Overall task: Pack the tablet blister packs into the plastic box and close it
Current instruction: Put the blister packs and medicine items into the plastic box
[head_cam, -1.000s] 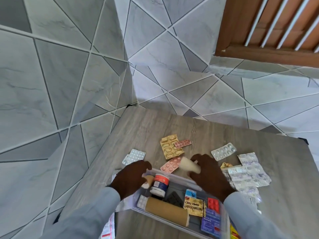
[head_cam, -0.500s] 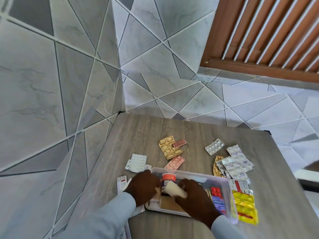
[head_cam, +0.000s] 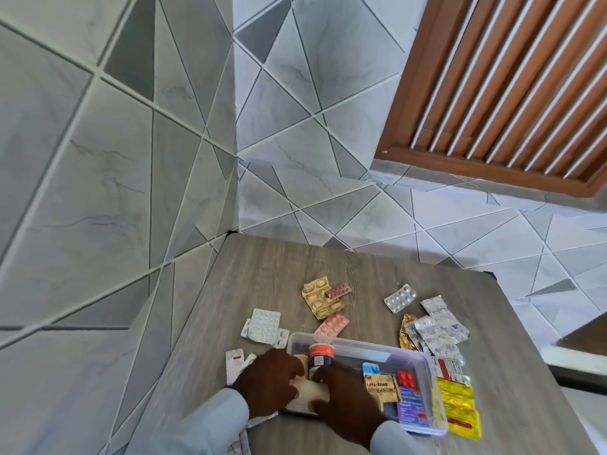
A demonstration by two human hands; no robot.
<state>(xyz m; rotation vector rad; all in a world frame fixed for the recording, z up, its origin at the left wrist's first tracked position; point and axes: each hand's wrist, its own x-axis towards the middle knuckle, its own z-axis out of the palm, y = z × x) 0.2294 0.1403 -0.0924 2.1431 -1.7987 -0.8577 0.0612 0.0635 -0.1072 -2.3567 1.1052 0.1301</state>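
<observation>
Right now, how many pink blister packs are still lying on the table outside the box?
2. A small dark pink strip lies on the gold pack; a lighter pink pack lies against the plastic box's far rim. Others may be hidden under the silver pile.

Wooden table (head_cam: 328, 267) with blister packs (head_cam: 323, 298), plastic box (head_cam: 433, 389)

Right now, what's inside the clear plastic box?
The plastic box holds a red-capped bottle, a gold sachet and red tablets. Both hands cover the rest.

Clear plastic box (head_cam: 423, 362) open, partly filled, near table edge, blister packs (head_cam: 323, 298) scattered flat beyond it
</observation>
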